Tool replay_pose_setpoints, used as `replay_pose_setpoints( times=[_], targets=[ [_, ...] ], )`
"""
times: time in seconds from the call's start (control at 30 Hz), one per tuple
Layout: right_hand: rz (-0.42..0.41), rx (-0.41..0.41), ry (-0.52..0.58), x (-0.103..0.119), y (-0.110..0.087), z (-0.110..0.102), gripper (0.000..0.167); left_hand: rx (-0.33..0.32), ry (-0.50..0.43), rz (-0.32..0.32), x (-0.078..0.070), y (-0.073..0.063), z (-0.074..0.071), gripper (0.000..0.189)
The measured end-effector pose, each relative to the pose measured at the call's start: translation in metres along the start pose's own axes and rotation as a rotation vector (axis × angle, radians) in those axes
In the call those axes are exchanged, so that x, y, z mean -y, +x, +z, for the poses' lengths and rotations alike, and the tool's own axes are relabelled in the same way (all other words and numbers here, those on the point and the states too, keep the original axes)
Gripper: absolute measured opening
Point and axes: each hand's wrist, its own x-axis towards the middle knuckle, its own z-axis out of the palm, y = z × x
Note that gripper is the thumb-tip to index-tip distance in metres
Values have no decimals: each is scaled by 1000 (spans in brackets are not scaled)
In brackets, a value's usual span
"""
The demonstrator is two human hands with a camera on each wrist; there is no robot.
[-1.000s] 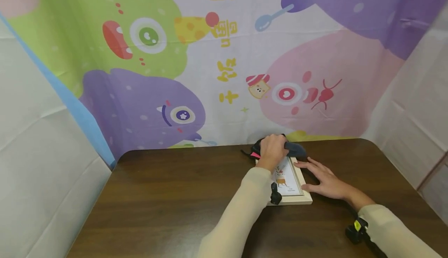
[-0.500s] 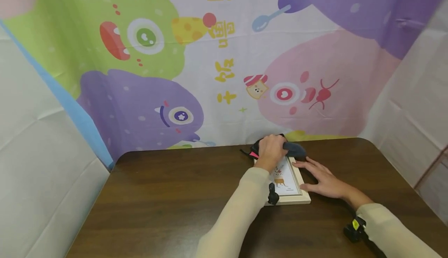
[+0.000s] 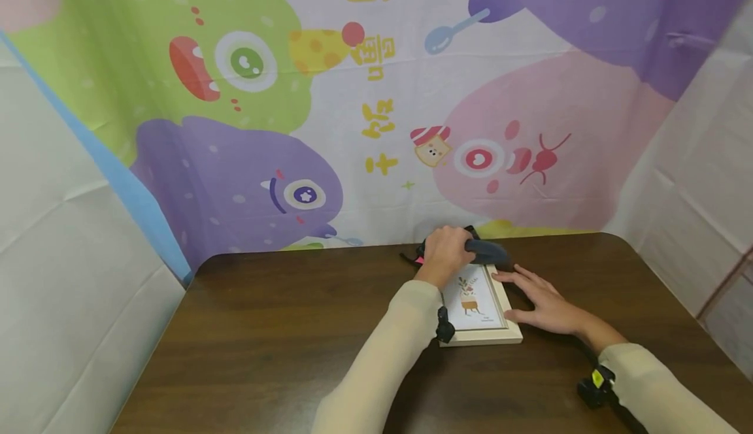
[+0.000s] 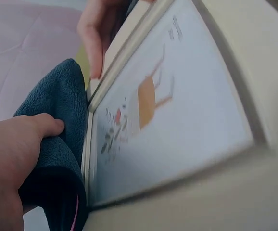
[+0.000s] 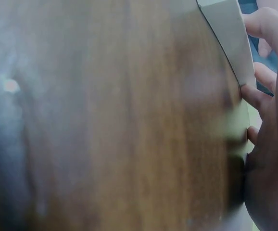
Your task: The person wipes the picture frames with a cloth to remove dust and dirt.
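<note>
the tabletop (image 3: pixel 265 329) has a dark brown wood-grain surface and rounded far corners. a pale picture frame (image 3: pixel 488 337) lies face-up on it.

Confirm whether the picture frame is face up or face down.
Face up: the picture frame lies on the table, its plant print showing in the head view.
</note>
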Motion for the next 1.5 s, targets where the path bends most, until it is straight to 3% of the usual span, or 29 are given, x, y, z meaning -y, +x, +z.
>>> replay_pose_setpoints(
  times=[0.03,0.07,0.27,0.3,0.5,0.6,0.87,1.03,1.23,1.5],
  targets=[
    [0,-3,-7,-2,0,1,73,-6,-9,10,3,-1,0,21],
    [-9,-4,-10,-1,-1,0,73,-25,-17,21,9,5,11,22],
    [-22,-21,-4,-9,-2,0,73,-14,-21,55,27,17,24,24],
    [-15,-21,-1,-8,-2,0,73,-1,-28,58,28,17,19,23],
    [8,9,-1,2,-2,-4,75,1,-64,88,36,35,42,24],
    [15,14,-6,3,-2,-4,74,-5,-59,98,39,40,45,26],
    [18,9,-11,3,-3,-2,75,24,-40,83,46,28,13,39],
    [24,11,-9,5,-2,-2,75,22,-107,82,64,35,32,41],
    [27,14,-8,6,-1,-2,75,9,-146,126,78,41,53,39],
    [23,10,-20,6,0,-2,75,-14,-148,123,79,38,57,37]
  ],
)
